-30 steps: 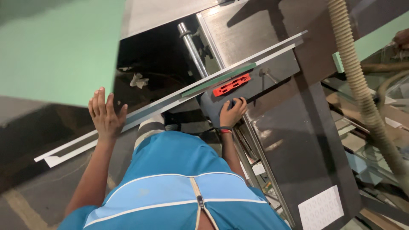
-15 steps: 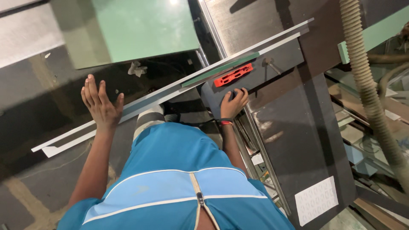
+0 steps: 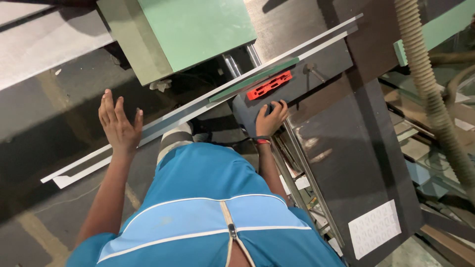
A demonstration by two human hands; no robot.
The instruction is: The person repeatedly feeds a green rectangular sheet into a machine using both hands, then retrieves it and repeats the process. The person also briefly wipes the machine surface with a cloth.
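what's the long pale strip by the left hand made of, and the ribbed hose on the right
The long pale strip looks like thin laminated board or edging, matte grey-white with a straight, flat edge; metal cannot be ruled out. The ribbed hose looks like flexible plastic ducting, dull beige, with close spiral ridges and a gentle bend.

Hose (image 3: 430, 94) top & btm cut off

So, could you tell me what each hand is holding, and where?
Right hand grips the grey machine block at its near edge. Left hand holds nothing, open beside the long grey strip.
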